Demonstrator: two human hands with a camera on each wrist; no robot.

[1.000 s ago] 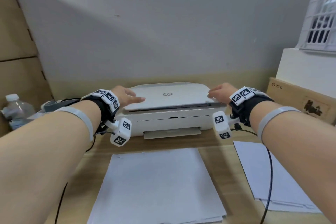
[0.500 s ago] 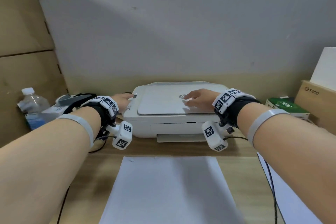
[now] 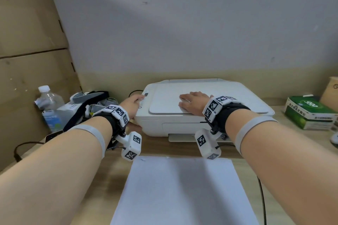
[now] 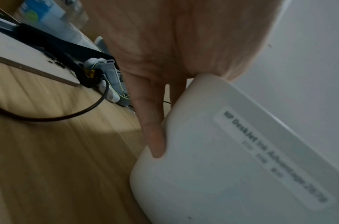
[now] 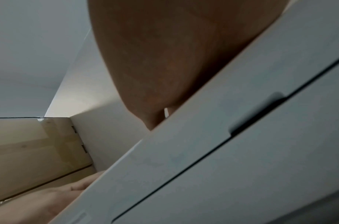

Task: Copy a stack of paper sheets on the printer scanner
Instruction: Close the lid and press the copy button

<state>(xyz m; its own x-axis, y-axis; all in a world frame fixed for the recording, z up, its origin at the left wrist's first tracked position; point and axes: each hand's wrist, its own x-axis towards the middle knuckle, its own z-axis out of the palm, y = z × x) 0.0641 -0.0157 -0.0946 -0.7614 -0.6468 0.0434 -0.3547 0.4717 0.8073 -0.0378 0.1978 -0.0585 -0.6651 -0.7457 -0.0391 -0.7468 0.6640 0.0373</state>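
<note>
From the head view, the printer [image 3: 201, 111] sits mid-frame with its lid down. My right hand [image 3: 193, 101] lies flat on the lid, fingers spread. My left hand [image 3: 132, 106] is at the left corner, a fingertip by the buttons. The paper stack [image 3: 182, 192] fills the bottom centre. A water bottle [image 3: 48, 104] and tangled straps [image 3: 87, 104] crowd the left, and a green box [image 3: 311, 113] sits at right.

Left wrist view: my fingers [image 4: 153, 128] lie straight against the printer's corner, with a cable [image 4: 69, 113] looping on the desk [image 4: 49, 166] at left.

Right wrist view: just my palm on the lid, can't tell the fingers.
</note>
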